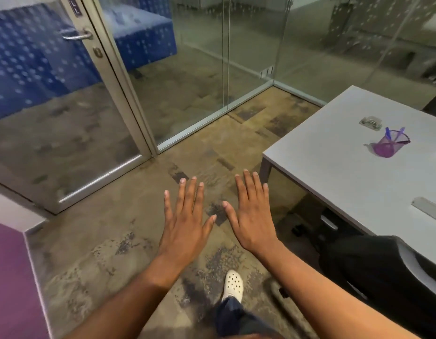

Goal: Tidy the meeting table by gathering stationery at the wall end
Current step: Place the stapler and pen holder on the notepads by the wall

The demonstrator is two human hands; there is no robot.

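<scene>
The person stands beside the table (339, 167) with the left hand (185, 228) and right hand (253, 216) both spread flat, palms down over the floor and holding nothing. The purple pen cup (387, 145) stands on the tabletop, near a small clip (371, 122), well apart from a ruler (429, 209) at the near edge. Gathering seems not yet begun; next calls for turning and reaching for the ruler
</scene>
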